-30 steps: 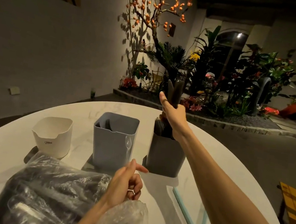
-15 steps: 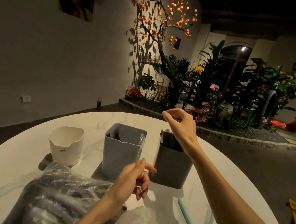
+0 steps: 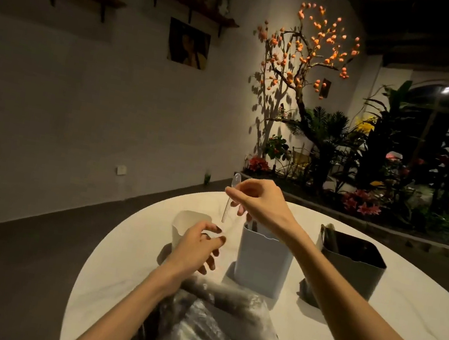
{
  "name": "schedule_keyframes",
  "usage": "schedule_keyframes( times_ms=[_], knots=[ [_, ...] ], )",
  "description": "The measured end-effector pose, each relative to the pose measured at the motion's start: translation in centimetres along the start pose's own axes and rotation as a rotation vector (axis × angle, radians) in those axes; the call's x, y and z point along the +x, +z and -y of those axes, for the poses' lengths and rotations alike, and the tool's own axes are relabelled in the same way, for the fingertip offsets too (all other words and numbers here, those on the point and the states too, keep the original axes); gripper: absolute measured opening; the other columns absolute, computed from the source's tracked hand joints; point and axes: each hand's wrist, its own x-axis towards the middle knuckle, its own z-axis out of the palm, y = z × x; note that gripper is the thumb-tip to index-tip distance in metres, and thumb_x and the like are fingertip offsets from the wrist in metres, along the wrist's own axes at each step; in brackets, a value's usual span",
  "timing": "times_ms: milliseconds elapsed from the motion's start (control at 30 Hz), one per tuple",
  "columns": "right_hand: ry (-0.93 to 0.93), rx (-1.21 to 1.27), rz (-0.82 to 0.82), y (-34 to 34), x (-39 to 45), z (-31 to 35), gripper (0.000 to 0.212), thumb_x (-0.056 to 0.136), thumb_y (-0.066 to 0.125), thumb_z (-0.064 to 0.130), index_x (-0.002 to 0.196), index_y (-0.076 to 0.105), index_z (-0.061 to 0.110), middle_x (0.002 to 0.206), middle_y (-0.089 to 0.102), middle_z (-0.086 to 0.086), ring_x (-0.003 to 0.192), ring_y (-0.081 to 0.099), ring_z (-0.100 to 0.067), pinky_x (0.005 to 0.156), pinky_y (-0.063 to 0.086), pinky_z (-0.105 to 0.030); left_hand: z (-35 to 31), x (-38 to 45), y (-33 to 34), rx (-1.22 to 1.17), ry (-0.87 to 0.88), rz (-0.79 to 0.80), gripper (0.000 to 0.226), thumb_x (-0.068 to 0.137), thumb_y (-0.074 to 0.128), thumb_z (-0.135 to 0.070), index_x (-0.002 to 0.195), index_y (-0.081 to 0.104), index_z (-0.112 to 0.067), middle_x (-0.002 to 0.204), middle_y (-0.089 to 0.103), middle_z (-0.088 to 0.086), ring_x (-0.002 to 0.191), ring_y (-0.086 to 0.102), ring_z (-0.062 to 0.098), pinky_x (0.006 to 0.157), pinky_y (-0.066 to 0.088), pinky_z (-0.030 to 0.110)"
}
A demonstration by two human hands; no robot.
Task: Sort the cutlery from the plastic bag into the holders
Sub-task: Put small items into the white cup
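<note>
My right hand pinches a clear plastic spoon upright, bowl up, above the gap between the white holder and the blue-grey holder. My left hand hovers just below the spoon, in front of the white holder, fingers loosely spread and holding nothing. A dark grey holder with dark cutlery in it stands to the right. The plastic bag of dark cutlery lies at the near edge of the table.
The three holders stand in a row on a round white marble table. Dark floor drops away to the left. A planter bed with a lit orange-berried tree lies beyond the table.
The spoon passed from my left hand to my right hand, which came over from the dark grey holder. My left hand let go. The view swung left and up.
</note>
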Motion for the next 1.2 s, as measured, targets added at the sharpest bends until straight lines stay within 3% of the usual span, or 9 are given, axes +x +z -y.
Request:
schedule_keyframes(
  times_ms=[133,233,367,533,733,800,933,1067,1200],
  knots=[
    [0.063,-0.067,-0.001,5.5,4.0,-1.7,0.022,0.092,0.068,0.023,0.095,0.074,0.002,0.079,0.075,-0.007,0.062,0.072,-0.013,0.052,0.057,-0.022,2.7,0.1,-4.6,0.037,-0.081,-0.059,0.014,0.102,0.053,-0.020,0.113,0.060,-0.021,0.099,0.065,0.012,0.074,0.062,0.019,0.055,0.048,0.021],
    [0.151,-0.161,0.074,9.8,6.5,-3.7,0.022,0.093,0.066,0.022,0.091,0.074,0.002,0.083,0.075,-0.010,0.065,0.073,-0.016,0.062,0.063,-0.028,4.4,0.2,-7.0,0.052,-0.098,-0.058,0.015,0.100,0.053,-0.013,0.109,0.064,-0.019,0.089,0.068,0.012,0.065,0.061,0.014,0.054,0.049,0.023],
    [0.224,-0.324,0.094,13.8,8.2,-6.0,0.023,0.092,0.065,0.030,0.095,0.072,0.008,0.092,0.072,-0.008,0.075,0.070,-0.018,0.068,0.062,-0.027,6.1,0.6,-8.7,0.056,-0.121,-0.099,0.017,0.096,0.055,-0.007,0.102,0.067,-0.016,0.073,0.067,0.005,0.058,0.060,0.013,0.049,0.046,0.024],
    [0.265,-0.422,0.127,15.3,8.2,-6.7,0.035,0.085,0.072,0.040,0.101,0.070,0.009,0.099,0.070,-0.008,0.081,0.066,-0.020,0.070,0.059,-0.028,7.1,0.6,-9.7,0.078,-0.139,-0.097,0.017,0.095,0.055,-0.007,0.100,0.068,-0.016,0.076,0.065,0.007,0.057,0.061,0.014,0.051,0.047,0.025],
    [0.171,-0.361,0.089,11.2,7.4,-3.0,0.027,0.087,0.072,0.032,0.094,0.077,0.006,0.090,0.074,-0.007,0.077,0.068,-0.016,0.068,0.059,-0.029,5.8,-0.3,-9.2,0.121,-0.099,-0.052,0.013,0.100,0.055,-0.014,0.107,0.066,-0.018,0.090,0.068,0.010,0.064,0.064,0.014,0.056,0.052,0.020],
    [0.141,-0.332,0.109,8.5,5.9,-0.9,0.024,0.088,0.071,0.029,0.096,0.077,0.006,0.086,0.075,-0.006,0.072,0.067,-0.011,0.063,0.055,-0.024,4.5,-1.2,-8.7,0.113,-0.084,-0.041,0.012,0.101,0.055,-0.015,0.107,0.065,-0.019,0.095,0.068,0.010,0.069,0.064,0.016,0.057,0.051,0.019],
    [0.104,-0.290,0.192,3.9,1.5,2.3,0.024,0.092,0.070,0.034,0.094,0.076,0.011,0.078,0.074,0.001,0.059,0.062,-0.005,0.048,0.044,-0.013,1.8,-3.6,-7.2,0.105,-0.040,-0.026,0.013,0.101,0.055,-0.016,0.106,0.066,-0.020,0.098,0.067,0.008,0.072,0.063,0.016,0.058,0.052,0.017],
    [0.110,-0.323,0.306,-0.3,-4.7,4.1,0.024,0.092,0.068,0.039,0.097,0.074,0.016,0.076,0.074,0.006,0.061,0.064,-0.005,0.048,0.046,-0.013,-0.5,-6.8,-4.4,0.122,0.022,0.032,0.012,0.101,0.057,-0.020,0.106,0.067,-0.020,0.096,0.068,0.008,0.072,0.065,0.016,0.061,0.055,0.020],
    [0.183,-0.395,0.469,-3.5,-11.0,3.4,0.028,0.094,0.066,0.039,0.107,0.073,0.015,0.084,0.072,0.003,0.066,0.066,-0.006,0.051,0.047,-0.013,-1.4,-10.2,-0.2,0.198,0.065,0.142,0.012,0.097,0.065,-0.029,0.107,0.067,-0.023,0.100,0.069,0.001,0.090,0.067,0.014,0.073,0.061,0.028]
  ],
)
